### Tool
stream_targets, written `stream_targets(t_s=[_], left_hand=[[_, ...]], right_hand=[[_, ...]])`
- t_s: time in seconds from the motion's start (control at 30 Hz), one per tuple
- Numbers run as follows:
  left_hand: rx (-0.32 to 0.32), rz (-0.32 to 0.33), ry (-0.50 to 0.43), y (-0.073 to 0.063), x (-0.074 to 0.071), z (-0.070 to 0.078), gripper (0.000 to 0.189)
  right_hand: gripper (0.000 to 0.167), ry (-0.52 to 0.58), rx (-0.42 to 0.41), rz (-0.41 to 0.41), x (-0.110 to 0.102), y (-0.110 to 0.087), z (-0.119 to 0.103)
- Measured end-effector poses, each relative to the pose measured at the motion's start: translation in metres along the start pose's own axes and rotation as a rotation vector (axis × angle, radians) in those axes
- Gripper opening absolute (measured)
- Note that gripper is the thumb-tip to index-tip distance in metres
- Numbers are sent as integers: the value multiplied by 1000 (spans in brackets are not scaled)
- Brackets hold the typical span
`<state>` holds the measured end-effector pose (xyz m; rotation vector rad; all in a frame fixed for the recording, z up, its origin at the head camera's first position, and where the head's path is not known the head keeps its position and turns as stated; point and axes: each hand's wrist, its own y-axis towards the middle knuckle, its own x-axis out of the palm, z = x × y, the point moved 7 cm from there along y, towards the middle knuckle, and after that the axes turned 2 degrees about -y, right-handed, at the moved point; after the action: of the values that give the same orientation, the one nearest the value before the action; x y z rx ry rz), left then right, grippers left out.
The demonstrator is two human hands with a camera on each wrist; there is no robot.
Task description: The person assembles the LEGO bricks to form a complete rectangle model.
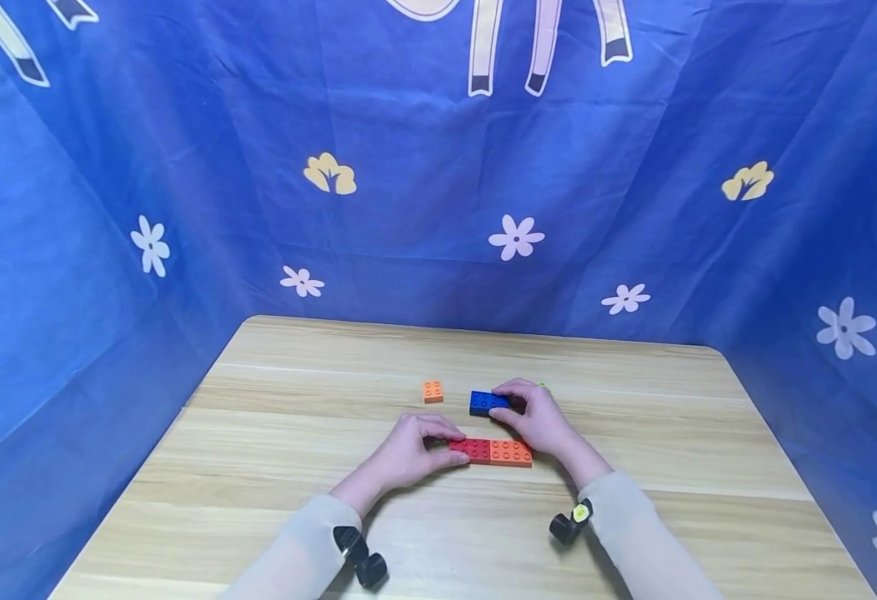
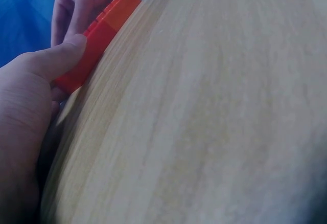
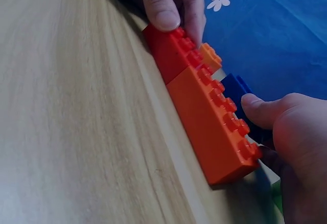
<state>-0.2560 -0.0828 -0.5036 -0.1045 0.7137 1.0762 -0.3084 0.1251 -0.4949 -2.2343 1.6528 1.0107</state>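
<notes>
A red toy brick (image 1: pixel 472 450) and an orange brick (image 1: pixel 511 452) lie end to end on the table, studs up, their ends meeting. My left hand (image 1: pixel 407 450) pinches the red one at its left end, thumb on the near side and fingers on the far side. Behind this row, my right hand (image 1: pixel 538 417) grips a blue brick (image 1: pixel 481 403) by its right end. In the right wrist view the right thumb lies against the blue brick (image 3: pixel 236 92), partly hidden behind the orange brick (image 3: pixel 209 127).
A small orange brick (image 1: pixel 433 392) sits on the wooden table (image 1: pixel 318 358), left of the blue one. Something green (image 1: pixel 543 385) peeks out behind my right hand. Blue patterned cloth (image 1: pixel 423 275) hangs around the table's back and sides.
</notes>
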Motion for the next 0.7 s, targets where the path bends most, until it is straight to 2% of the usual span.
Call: stream_targets(t_s=[0.33, 0.7], left_hand=[[-35, -4, -17, 1, 1, -5, 38], [-29, 4, -1, 1, -1, -1, 32]], right_hand=[[29, 43, 36, -16, -12, -11, -5], [28, 120, 0, -70, -14, -28, -25]])
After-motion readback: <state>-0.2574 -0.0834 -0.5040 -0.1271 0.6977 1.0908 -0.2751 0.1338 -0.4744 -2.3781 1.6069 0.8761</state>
